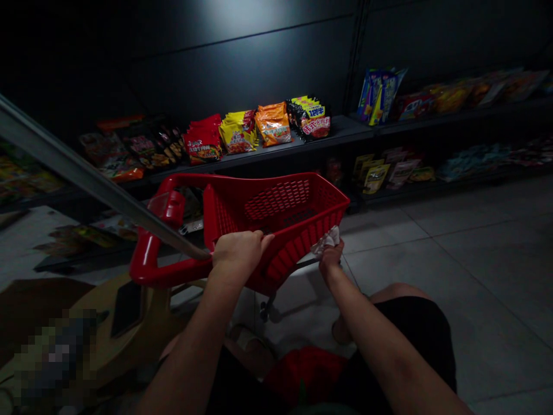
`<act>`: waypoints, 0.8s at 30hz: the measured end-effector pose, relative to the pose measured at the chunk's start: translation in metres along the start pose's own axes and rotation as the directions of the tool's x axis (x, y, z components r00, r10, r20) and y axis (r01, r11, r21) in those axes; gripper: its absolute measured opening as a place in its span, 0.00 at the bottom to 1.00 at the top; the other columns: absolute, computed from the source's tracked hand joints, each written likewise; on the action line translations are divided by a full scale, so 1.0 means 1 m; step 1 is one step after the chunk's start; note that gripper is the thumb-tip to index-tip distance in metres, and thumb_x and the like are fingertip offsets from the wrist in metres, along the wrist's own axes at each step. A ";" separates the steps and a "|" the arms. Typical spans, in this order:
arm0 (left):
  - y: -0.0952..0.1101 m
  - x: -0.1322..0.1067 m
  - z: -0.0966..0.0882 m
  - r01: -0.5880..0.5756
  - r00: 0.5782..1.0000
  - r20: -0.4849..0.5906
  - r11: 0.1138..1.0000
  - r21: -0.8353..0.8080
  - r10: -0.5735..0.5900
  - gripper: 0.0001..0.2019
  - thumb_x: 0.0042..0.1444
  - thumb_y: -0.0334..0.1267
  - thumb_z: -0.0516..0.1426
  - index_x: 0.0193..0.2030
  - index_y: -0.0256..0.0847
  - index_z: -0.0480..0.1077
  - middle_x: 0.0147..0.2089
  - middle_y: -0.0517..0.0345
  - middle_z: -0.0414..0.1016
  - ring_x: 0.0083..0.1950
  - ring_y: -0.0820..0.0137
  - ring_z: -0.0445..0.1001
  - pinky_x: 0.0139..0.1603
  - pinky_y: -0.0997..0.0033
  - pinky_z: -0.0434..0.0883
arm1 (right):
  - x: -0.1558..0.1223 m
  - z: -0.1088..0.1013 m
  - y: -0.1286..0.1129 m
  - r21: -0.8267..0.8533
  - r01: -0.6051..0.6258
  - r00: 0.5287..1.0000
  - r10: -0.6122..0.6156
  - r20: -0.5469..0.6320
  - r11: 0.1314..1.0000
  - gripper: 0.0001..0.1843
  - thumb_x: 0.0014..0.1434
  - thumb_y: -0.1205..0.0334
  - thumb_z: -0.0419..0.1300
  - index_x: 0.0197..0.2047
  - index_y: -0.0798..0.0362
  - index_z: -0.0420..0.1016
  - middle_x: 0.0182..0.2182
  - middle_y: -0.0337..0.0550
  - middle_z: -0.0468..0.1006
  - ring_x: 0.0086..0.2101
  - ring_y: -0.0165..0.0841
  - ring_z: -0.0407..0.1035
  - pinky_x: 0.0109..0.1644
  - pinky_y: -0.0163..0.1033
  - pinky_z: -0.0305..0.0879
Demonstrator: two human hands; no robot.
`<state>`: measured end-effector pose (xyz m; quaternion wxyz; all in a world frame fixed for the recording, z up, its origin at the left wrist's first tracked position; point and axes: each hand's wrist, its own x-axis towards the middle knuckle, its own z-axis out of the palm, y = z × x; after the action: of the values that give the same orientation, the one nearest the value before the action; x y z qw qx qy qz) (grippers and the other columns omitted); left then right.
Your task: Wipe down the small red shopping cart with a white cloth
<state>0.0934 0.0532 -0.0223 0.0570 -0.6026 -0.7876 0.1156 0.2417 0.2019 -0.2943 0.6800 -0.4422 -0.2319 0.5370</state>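
In front of me stands a red plastic shopping cart [276,239] with slotted sides; nothing shows in the visible part of its basket. My left hand [237,251] is closed round the cart's near top rim, beside the handle end. At the cart's near right side, my right hand [331,256] holds a crumpled white cloth [327,241] pressed against the slotted wall. The red cart handle [147,262] reaches out to the left. A grey metal pole [99,178] slants across the left, its lower end by my left wrist.
Behind the cart, a dark shelf [345,128] carries several packs of instant noodles [273,125] and other snack bags [380,95]. To the left, a dark phone-like slab [128,308] lies on a round wooden stool [106,346]. Pale floor tiles [466,248] extend to the right.
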 end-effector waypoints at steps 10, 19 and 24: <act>-0.007 0.000 0.005 0.030 0.999 -0.024 0.999 0.037 -0.029 0.28 0.66 0.57 0.42 0.44 0.43 0.78 0.38 0.45 0.82 0.40 0.51 0.81 0.39 0.58 0.73 | -0.209 0.027 0.035 -0.107 -0.417 0.871 0.430 0.237 0.903 0.27 0.47 0.58 0.64 0.51 0.48 0.63 0.36 0.37 0.78 0.30 0.34 0.73 0.33 0.40 0.72; -0.008 0.000 0.003 0.009 1.000 0.014 1.000 -0.004 -0.009 0.28 0.68 0.53 0.40 0.47 0.41 0.77 0.42 0.44 0.83 0.42 0.53 0.81 0.41 0.59 0.73 | -0.189 0.052 -0.047 -0.290 0.453 0.592 -0.041 0.805 0.843 0.23 0.53 0.66 0.60 0.52 0.44 0.73 0.49 0.42 0.71 0.51 0.36 0.67 0.54 0.42 0.68; -0.009 0.000 0.003 -0.003 1.000 0.005 1.000 -0.021 0.003 0.29 0.68 0.54 0.39 0.47 0.40 0.78 0.42 0.43 0.82 0.44 0.53 0.81 0.44 0.59 0.73 | -0.169 0.019 -0.033 -0.373 0.611 0.457 0.075 0.887 0.698 0.19 0.54 0.66 0.64 0.50 0.46 0.75 0.45 0.45 0.74 0.44 0.39 0.71 0.48 0.42 0.70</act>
<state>0.0839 0.0507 -0.0232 0.0487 -0.6040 -0.7880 0.1090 0.1911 0.0490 -0.2296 0.3540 -0.2772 -0.7783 0.4383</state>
